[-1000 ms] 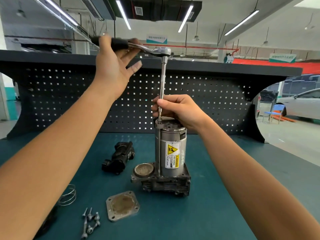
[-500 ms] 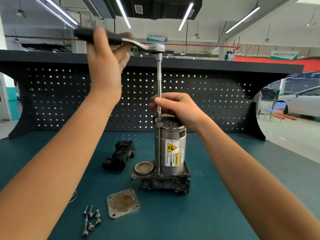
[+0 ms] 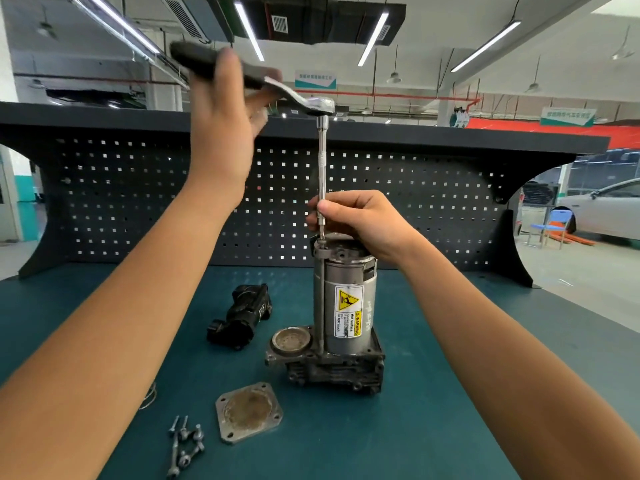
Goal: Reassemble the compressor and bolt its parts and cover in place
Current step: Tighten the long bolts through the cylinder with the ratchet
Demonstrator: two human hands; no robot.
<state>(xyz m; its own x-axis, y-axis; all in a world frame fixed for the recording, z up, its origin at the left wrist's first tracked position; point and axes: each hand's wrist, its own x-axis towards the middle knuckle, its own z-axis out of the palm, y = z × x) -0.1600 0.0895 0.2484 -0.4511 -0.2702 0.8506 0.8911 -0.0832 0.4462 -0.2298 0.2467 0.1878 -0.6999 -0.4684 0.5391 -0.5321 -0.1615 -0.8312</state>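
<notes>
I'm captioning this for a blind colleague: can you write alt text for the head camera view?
A person's left hand grips a ratchet by its handle while the right hand pinches its long extension, which stands on top of an upright compressor on a teal workbench. A square cover plate, loose bolts and a black part lie nearby.

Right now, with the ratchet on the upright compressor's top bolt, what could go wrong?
The long extension could tilt off the bolt; only the right hand, gripping it low, steadies it. The tall compressor stands unclamped, so a pull by the left hand on the ratchet might tip it.
</notes>
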